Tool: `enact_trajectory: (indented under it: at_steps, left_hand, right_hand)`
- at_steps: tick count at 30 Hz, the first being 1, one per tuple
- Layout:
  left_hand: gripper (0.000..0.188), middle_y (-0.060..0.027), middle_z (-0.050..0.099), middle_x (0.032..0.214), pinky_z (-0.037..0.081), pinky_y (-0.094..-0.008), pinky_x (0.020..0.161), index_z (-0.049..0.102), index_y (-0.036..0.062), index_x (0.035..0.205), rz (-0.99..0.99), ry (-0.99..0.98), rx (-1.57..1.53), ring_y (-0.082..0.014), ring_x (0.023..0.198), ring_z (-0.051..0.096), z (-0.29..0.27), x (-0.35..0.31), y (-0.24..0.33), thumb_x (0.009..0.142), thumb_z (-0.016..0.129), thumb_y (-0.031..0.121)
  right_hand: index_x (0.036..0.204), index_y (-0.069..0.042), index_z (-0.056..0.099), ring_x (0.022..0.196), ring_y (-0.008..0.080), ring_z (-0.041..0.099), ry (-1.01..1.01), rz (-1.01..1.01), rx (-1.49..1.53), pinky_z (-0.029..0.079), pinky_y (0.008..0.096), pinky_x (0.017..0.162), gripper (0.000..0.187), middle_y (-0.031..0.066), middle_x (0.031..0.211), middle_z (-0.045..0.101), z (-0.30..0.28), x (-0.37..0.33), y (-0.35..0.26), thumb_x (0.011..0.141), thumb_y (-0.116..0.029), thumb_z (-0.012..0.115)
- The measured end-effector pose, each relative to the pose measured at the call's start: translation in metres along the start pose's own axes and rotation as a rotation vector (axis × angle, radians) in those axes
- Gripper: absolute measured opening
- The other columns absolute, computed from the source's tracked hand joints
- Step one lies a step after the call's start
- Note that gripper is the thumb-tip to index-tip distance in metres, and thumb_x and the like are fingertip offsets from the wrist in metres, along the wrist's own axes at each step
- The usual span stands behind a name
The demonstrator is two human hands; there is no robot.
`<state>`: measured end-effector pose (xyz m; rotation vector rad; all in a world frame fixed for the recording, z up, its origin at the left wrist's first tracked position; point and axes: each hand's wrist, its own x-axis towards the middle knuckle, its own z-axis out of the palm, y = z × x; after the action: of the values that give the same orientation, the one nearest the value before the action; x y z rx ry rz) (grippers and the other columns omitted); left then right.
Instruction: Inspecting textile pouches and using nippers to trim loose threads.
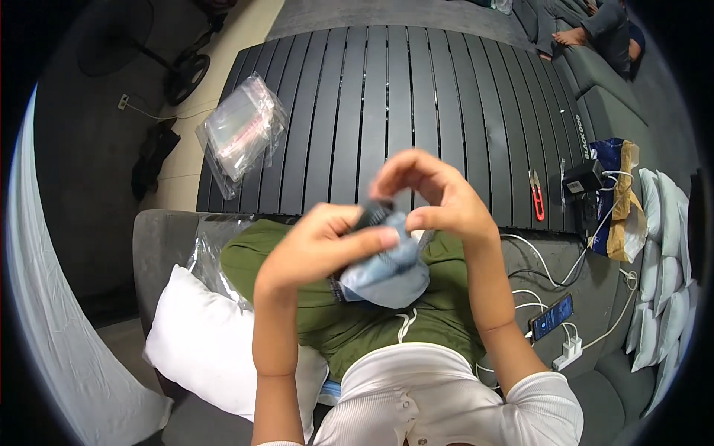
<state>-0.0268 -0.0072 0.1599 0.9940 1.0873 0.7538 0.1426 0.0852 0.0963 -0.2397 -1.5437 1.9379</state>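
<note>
Above my lap, my left hand (320,249) is closed on a bundle of light blue cloth (390,275), its thumb lying across the top. A dark strip (374,214) shows at the upper end of the bundle, smeared by motion; I cannot tell what kind of item it is. To the right of it, my right hand (442,193) arches over the bundle with fingers curved and thumb held apart. That thumb is close to the cloth's upper edge, and nothing shows between the fingers.
Ahead stands a dark slatted table (416,97) with a stack of clear plastic bags (244,130) and red-handled snips (537,197). A black adapter (584,178), charging phone (552,318) and cables lie at right. A white pillow (212,342) sits at left. Another person's foot (571,37) shows far right.
</note>
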Motion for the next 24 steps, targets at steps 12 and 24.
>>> enact_trajectory:
  at_steps: [12, 24]
  left_hand:
    - [0.030, -0.0028, 0.059, 0.086, 0.041, -0.0204, 0.071, 0.057, -0.0030, 0.097, 0.358, 0.636, -0.222, -0.0071, 0.076, 0.053, 0.003, -0.048, 0.027, 0.088, 0.051, 0.024]
    - [0.047, -0.0121, 0.055, 0.110, 0.045, -0.0322, 0.083, 0.052, -0.0008, 0.111, 0.508, 0.793, -0.694, -0.0211, 0.095, 0.055, -0.063, -0.176, -0.015, 0.086, 0.047, 0.039]
  right_hand:
    - [0.091, -0.002, 0.053, 0.083, 0.0138, 0.053, 0.175, -0.087, -0.333, 0.041, 0.0263, 0.074, 0.033, 0.0042, 0.083, 0.054, 0.022, -0.025, 0.031, 0.062, -0.002, 0.069]
    - [0.065, -0.004, 0.042, 0.071, 0.0230, 0.055, -0.233, 0.260, -0.575, 0.043, 0.0319, 0.066, 0.016, 0.0071, 0.074, 0.058, -0.022, -0.055, 0.110, 0.060, -0.005, 0.057]
